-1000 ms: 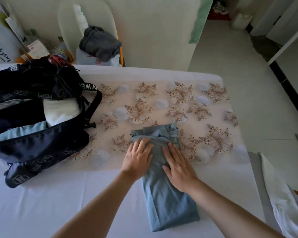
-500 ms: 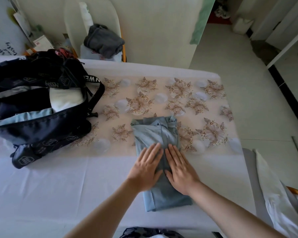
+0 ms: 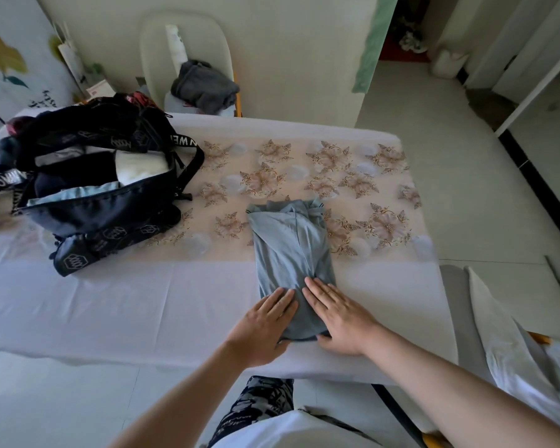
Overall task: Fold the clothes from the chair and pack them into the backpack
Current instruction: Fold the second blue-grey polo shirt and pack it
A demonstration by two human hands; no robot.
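Both hands, left (image 3: 262, 324) and right (image 3: 338, 320), flat, fingers straight, pressing near end of blue shirt (image 3: 290, 250). Shirt folded narrow, final fold pending imo. Bag (image 3: 104, 202) off left, already part-packed. Grey garment (image 3: 204, 87) far beyond on chair (image 3: 185, 33), untouched.

Blue shirt (image 3: 288, 247) is folded into a long narrow strip mid-bench (image 3: 143, 302), collar at the far end. Black backpack (image 3: 104, 208) sits open on the left, clothes inside. Gray garment (image 3: 204, 87) is heaped on the far chair (image 3: 156, 37).

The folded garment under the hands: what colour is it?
The folded garment is plain pale blue-grey, with no pattern; the head view, the only one, shows it clearly.
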